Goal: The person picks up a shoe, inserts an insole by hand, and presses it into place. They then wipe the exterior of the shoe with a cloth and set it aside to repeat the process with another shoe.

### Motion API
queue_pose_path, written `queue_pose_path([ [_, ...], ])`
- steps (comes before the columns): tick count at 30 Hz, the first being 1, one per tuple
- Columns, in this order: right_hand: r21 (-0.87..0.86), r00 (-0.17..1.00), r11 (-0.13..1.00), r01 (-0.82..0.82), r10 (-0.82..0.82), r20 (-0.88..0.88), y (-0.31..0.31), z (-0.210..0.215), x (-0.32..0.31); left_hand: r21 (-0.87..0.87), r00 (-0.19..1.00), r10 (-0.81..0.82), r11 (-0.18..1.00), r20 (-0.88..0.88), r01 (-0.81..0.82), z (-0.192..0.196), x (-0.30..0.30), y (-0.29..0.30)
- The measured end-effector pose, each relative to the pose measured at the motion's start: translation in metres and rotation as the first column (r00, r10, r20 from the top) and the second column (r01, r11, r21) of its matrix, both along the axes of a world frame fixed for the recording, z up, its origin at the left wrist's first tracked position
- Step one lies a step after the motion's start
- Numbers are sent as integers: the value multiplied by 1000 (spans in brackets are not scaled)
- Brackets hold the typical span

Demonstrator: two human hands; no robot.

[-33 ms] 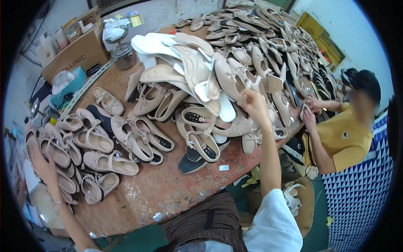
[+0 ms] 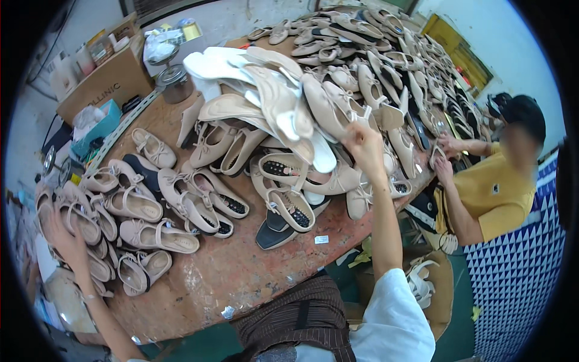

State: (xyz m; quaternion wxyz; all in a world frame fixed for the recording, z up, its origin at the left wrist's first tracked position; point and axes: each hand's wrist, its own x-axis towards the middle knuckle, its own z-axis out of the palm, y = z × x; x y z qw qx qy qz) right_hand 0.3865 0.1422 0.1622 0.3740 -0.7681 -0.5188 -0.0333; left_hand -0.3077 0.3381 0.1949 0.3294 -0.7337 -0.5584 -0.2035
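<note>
At the left end of the workbench, my left hand [image 2: 69, 241] lies over a cluster of beige shoes [image 2: 90, 228] with its fingers stretched and apart. My right hand [image 2: 364, 146] is raised beside the central heap, its fingers curled together. Whatever they pinch, if anything, is too small to make out. Just left of that hand are a beige shoe [image 2: 322, 108] and the pile of white and beige insoles [image 2: 271, 96]. In front of the heap, a strap shoe with a dark dotted inside [image 2: 291, 210] rests over dark soles [image 2: 274, 235].
Many more beige shoes [image 2: 362, 30] cover the far side of the workbench [image 2: 205, 286]. A metal pot [image 2: 175, 84] and a cardboard box [image 2: 108, 84] stand at the back left. On the right, a co-worker in a yellow shirt [image 2: 488, 193] handles a shoe. An open carton [image 2: 443, 286] holds white pieces.
My left hand has shifted slightly to the right over the shoes. My right hand stays closed in nearly the same place, and the view has tilted a little.
</note>
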Motion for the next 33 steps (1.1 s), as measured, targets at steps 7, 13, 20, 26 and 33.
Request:
queue_pose_path([
  [7, 482, 895, 766, -425, 436, 95, 17, 108, -167, 67, -86, 53, 287, 995, 956, 10, 255, -108],
  [13, 502, 818, 738, -451, 567, -99, -6, 85, -124, 317, -465, 60, 654, 883, 686, 19, 243, -76],
  [20, 62, 873, 885, 461, -441, -209, 21, -19, 51, 26, -112, 29, 885, 993, 464, 6, 106, -13],
  [26, 648, 965, 755, -94, 229, -127, 44, 41, -108, 201, -445, 155, 730, 882, 653, -20, 175, -66],
  [33, 419, 327, 253, -872, 938, 113, 20, 72, -276, 409, -573, 24, 675, 819, 614, -59, 166, -80],
])
